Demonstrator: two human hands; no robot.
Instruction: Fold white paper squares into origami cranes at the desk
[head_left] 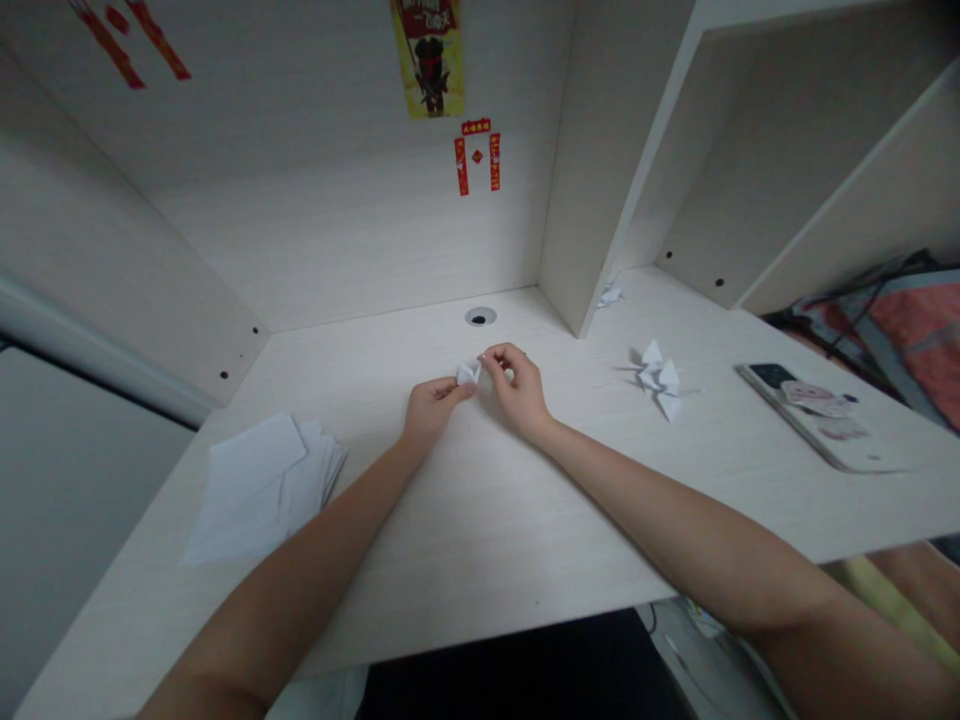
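A small folded piece of white paper (469,374) is held between both hands over the middle of the pale wooden desk (480,520). My left hand (431,405) pinches its near left side with fingers closed. From the right, my right hand (516,385) pinches its upper edge with thumb and forefinger, the other fingers curled. Both forearms reach in from the bottom of the view.
A stack of white paper sheets (262,485) lies at the left. Finished folded paper figures (658,380) sit at the right, with another small one (609,295) by the shelf divider. A phone (814,410) lies far right. A cable hole (480,316) is behind the hands.
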